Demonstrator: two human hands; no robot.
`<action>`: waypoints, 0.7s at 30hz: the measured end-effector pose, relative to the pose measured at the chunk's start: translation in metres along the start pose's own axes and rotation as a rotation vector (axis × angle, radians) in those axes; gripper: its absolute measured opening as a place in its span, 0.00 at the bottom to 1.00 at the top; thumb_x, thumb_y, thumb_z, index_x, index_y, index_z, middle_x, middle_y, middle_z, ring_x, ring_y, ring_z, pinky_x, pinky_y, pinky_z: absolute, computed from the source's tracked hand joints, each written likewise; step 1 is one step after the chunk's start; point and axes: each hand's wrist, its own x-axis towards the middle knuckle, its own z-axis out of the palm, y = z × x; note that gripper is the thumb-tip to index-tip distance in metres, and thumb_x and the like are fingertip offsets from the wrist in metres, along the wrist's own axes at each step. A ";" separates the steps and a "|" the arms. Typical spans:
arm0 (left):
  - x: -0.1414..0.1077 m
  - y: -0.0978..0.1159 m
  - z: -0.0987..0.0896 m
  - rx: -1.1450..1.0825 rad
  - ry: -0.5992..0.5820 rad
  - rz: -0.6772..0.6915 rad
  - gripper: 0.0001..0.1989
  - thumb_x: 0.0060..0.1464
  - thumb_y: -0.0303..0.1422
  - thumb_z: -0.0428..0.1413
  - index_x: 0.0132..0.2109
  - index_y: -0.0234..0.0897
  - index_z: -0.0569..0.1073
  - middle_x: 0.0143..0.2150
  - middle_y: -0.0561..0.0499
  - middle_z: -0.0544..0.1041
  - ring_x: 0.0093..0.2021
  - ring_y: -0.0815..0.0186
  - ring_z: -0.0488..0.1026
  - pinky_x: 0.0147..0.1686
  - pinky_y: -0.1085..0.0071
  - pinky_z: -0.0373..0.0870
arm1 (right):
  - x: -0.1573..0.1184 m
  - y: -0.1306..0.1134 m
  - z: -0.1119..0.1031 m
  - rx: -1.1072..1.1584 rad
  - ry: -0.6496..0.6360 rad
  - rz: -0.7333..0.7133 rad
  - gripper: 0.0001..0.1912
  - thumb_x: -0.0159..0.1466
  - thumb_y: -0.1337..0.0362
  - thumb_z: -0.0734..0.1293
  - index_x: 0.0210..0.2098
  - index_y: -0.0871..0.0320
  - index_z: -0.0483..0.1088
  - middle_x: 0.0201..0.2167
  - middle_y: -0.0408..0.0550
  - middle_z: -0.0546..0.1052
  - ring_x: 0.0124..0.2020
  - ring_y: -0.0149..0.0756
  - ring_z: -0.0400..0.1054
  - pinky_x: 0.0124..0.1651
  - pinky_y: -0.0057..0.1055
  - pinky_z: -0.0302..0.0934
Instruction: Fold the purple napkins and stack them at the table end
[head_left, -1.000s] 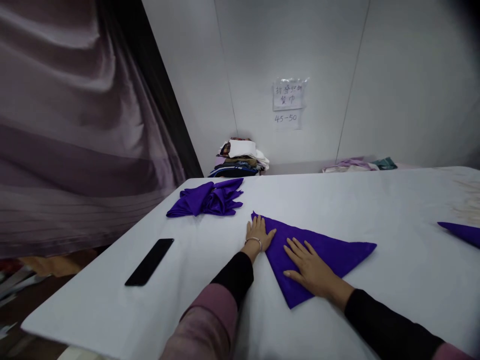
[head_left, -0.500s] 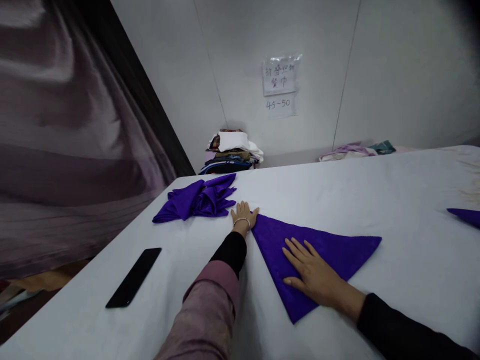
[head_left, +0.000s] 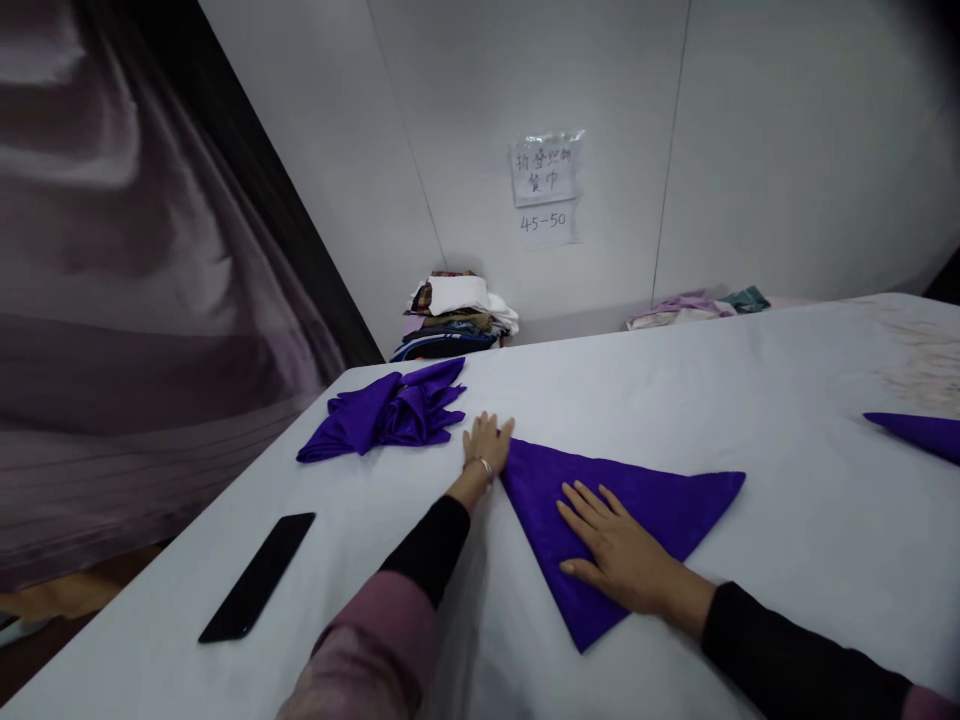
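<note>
A purple cloth napkin (head_left: pixel 652 495), folded into a triangle, lies flat on the white table in front of me. My left hand (head_left: pixel 486 445) rests at its far left corner, fingers extended, thumb along the corner; a bracelet circles the wrist. Pressed flat on the middle of the cloth, my right hand (head_left: pixel 611 545) has its fingers spread. Neither hand grasps anything that I can see. Left of my left hand lies a heap of crumpled purple napkins (head_left: pixel 390 410).
A black phone-like slab (head_left: pixel 259 577) lies on the table (head_left: pixel 810 580) at left. Another purple cloth (head_left: pixel 919 432) shows at the right edge. Stacked clothes (head_left: pixel 457 315) and other fabrics (head_left: pixel 686 308) sit behind the table. A curtain (head_left: pixel 142 320) hangs at left; a paper sign (head_left: pixel 546 180) is on the wall.
The view has shifted slightly. My left hand has turned a little at the napkin's corner, its fingers less spread, with the forearm swung left. My right hand stays flat on the cloth.
</note>
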 end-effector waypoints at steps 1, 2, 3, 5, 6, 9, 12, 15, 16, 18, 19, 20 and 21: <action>-0.017 0.005 0.008 0.012 0.008 0.062 0.26 0.60 0.47 0.40 0.62 0.45 0.57 0.68 0.49 0.50 0.67 0.57 0.43 0.63 0.53 0.43 | 0.000 0.000 0.000 0.002 0.001 0.000 0.38 0.63 0.41 0.52 0.65 0.56 0.47 0.66 0.54 0.47 0.66 0.50 0.36 0.64 0.53 0.33; -0.033 0.009 0.018 0.056 0.036 0.218 0.30 0.59 0.50 0.38 0.63 0.41 0.54 0.68 0.47 0.47 0.68 0.57 0.39 0.64 0.54 0.37 | 0.001 0.000 -0.001 0.004 -0.003 0.000 0.38 0.63 0.41 0.52 0.65 0.57 0.47 0.66 0.55 0.48 0.66 0.50 0.36 0.64 0.53 0.32; -0.047 0.013 0.027 0.095 0.042 0.346 0.33 0.59 0.52 0.36 0.64 0.39 0.52 0.69 0.47 0.45 0.68 0.58 0.37 0.64 0.55 0.34 | 0.001 -0.001 -0.002 0.005 -0.010 0.000 0.39 0.63 0.40 0.52 0.65 0.57 0.48 0.65 0.55 0.49 0.66 0.49 0.36 0.64 0.52 0.32; -0.066 0.016 0.041 0.139 0.000 0.464 0.36 0.57 0.54 0.33 0.65 0.38 0.50 0.69 0.48 0.44 0.68 0.60 0.36 0.65 0.56 0.34 | 0.002 -0.003 -0.004 0.010 -0.027 0.002 0.39 0.63 0.40 0.52 0.65 0.58 0.48 0.65 0.56 0.51 0.66 0.49 0.36 0.64 0.52 0.32; -0.068 0.015 0.045 0.155 -0.022 0.464 0.37 0.57 0.55 0.32 0.66 0.37 0.49 0.69 0.48 0.45 0.68 0.60 0.37 0.64 0.56 0.35 | 0.002 -0.004 -0.006 0.012 -0.033 0.004 0.40 0.62 0.39 0.52 0.65 0.58 0.48 0.65 0.56 0.51 0.66 0.49 0.36 0.64 0.52 0.32; -0.050 0.007 0.043 0.184 -0.045 0.330 0.39 0.56 0.56 0.31 0.66 0.35 0.49 0.69 0.46 0.46 0.68 0.58 0.38 0.64 0.54 0.37 | 0.002 -0.006 -0.011 0.015 -0.041 0.020 0.40 0.62 0.39 0.51 0.65 0.58 0.48 0.65 0.56 0.49 0.66 0.48 0.36 0.64 0.51 0.32; -0.016 -0.005 0.028 0.183 -0.036 0.142 0.38 0.56 0.55 0.33 0.65 0.36 0.50 0.69 0.48 0.45 0.68 0.59 0.38 0.64 0.55 0.38 | 0.001 -0.008 -0.014 0.010 -0.054 0.034 0.41 0.62 0.38 0.50 0.65 0.59 0.48 0.66 0.56 0.46 0.66 0.48 0.35 0.64 0.50 0.31; 0.010 -0.014 0.014 0.179 -0.014 0.000 0.35 0.57 0.52 0.33 0.65 0.36 0.51 0.68 0.47 0.46 0.68 0.57 0.39 0.63 0.53 0.40 | 0.001 -0.010 -0.017 0.013 -0.067 0.039 0.41 0.62 0.38 0.49 0.65 0.60 0.48 0.66 0.57 0.45 0.66 0.47 0.34 0.64 0.49 0.30; 0.014 -0.015 0.010 0.179 -0.001 -0.040 0.34 0.58 0.51 0.33 0.65 0.35 0.52 0.68 0.44 0.46 0.67 0.56 0.40 0.63 0.51 0.41 | 0.001 -0.010 -0.018 0.016 -0.071 0.038 0.41 0.62 0.38 0.49 0.65 0.60 0.48 0.66 0.57 0.45 0.66 0.47 0.34 0.64 0.49 0.30; 0.015 -0.013 0.004 0.177 0.034 -0.112 0.35 0.58 0.49 0.33 0.64 0.31 0.52 0.68 0.39 0.47 0.67 0.52 0.42 0.61 0.47 0.44 | 0.001 -0.011 -0.019 0.026 -0.072 0.035 0.42 0.62 0.38 0.49 0.65 0.61 0.48 0.66 0.57 0.45 0.66 0.47 0.34 0.64 0.49 0.29; 0.012 -0.009 0.002 0.175 0.052 -0.128 0.35 0.58 0.49 0.33 0.64 0.29 0.52 0.68 0.38 0.47 0.67 0.51 0.42 0.61 0.47 0.44 | 0.001 -0.011 -0.019 0.030 -0.071 0.033 0.42 0.62 0.38 0.50 0.65 0.61 0.48 0.66 0.58 0.45 0.66 0.47 0.34 0.64 0.49 0.29; 0.005 -0.004 0.002 0.175 0.069 -0.127 0.35 0.59 0.49 0.33 0.64 0.28 0.51 0.68 0.38 0.46 0.67 0.52 0.42 0.62 0.49 0.44 | 0.002 -0.010 -0.019 0.033 -0.070 0.033 0.42 0.62 0.38 0.50 0.65 0.61 0.48 0.66 0.58 0.45 0.66 0.47 0.33 0.64 0.49 0.29; -0.004 0.002 0.003 0.174 0.085 -0.100 0.36 0.59 0.49 0.33 0.65 0.28 0.51 0.68 0.39 0.45 0.67 0.54 0.41 0.63 0.52 0.42 | 0.002 -0.010 -0.018 0.036 -0.068 0.034 0.42 0.62 0.39 0.50 0.65 0.62 0.48 0.66 0.58 0.45 0.66 0.47 0.33 0.64 0.49 0.29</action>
